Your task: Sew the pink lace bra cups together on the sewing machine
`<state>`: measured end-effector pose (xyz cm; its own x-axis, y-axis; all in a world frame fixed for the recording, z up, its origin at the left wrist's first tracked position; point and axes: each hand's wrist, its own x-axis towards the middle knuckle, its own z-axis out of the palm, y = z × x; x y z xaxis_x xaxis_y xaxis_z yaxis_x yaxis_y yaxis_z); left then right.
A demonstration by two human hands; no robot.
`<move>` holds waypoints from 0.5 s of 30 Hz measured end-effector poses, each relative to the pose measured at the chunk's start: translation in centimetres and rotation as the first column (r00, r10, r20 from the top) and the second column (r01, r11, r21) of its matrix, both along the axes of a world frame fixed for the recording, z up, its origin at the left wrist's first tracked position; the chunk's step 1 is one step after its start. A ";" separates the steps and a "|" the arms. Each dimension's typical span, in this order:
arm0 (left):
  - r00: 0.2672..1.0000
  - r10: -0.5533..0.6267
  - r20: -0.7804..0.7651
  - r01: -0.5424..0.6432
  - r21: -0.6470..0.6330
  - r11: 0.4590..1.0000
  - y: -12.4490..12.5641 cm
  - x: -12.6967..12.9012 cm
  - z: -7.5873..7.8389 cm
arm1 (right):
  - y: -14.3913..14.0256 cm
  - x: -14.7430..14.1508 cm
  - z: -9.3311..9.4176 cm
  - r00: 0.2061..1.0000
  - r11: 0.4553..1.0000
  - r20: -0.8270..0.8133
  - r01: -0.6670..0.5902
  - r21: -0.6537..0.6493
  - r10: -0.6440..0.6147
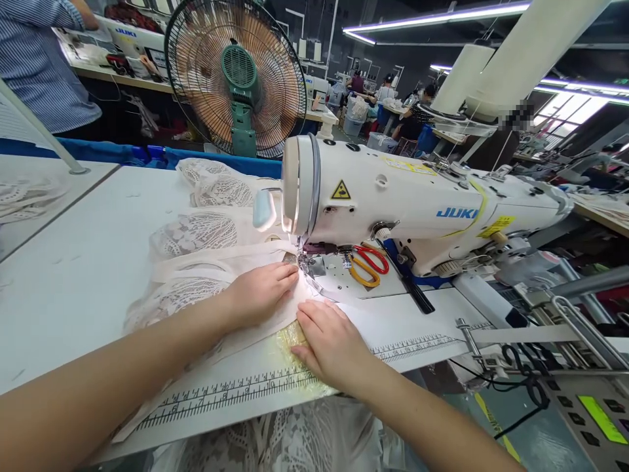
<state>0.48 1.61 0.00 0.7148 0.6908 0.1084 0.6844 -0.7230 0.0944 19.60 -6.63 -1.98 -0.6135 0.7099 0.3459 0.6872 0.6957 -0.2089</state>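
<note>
A white sewing machine [373, 190] marked JUKI stands across the table, its needle area lit. White lace fabric [196, 233] lies in folds to the left of the needle, and a smooth strip of it runs under the presser foot [301, 259]. My left hand [265, 292] lies flat on this fabric, fingertips just short of the foot. Close to the fabric's near edge, my right hand [334, 341] presses down with fingers stretched and thumb apart, partly over a yellowish taped patch [289, 347]. Its fingertips touch the cloth.
Scissors [368, 265] with red and yellow handles lie beside the needle plate, near a black-handled tool [417, 295]. A printed ruler [226, 393] follows the table's front edge. More lace [295, 439] hangs below. Behind stand a large fan [238, 72] and a person in a striped shirt [42, 65].
</note>
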 end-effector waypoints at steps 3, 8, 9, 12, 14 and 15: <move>0.999 0.047 0.006 -0.047 -0.017 0.999 0.4 0.7 0.3 | 0.3 0.0 -0.4 0.997 0.997 -0.011 0.071 0.038 -0.070; 0.996 0.089 0.022 -0.088 -0.028 0.996 0.5 1.4 0.7 | 0.7 -0.2 -0.6 0.997 0.992 -0.034 0.077 0.100 -0.073; 0.995 0.093 0.023 -0.092 -0.029 0.995 0.4 1.3 0.7 | 0.7 -0.2 -0.6 0.997 0.992 -0.035 0.071 0.103 -0.067; 0.996 0.083 0.022 -0.082 -0.030 0.996 0.2 0.7 0.8 | 0.8 -0.1 -0.4 0.997 0.994 -0.033 0.066 0.091 -0.063; 0.999 0.042 0.016 -0.042 -0.016 0.999 0.2 0.2 0.9 | 0.8 -0.1 -0.3 0.998 0.996 -0.033 0.056 0.074 -0.054; 1.000 0.015 0.013 -0.015 -0.003 1.000 0.2 0.0 0.9 | 0.7 0.0 -0.3 0.998 0.996 -0.038 0.054 0.069 -0.052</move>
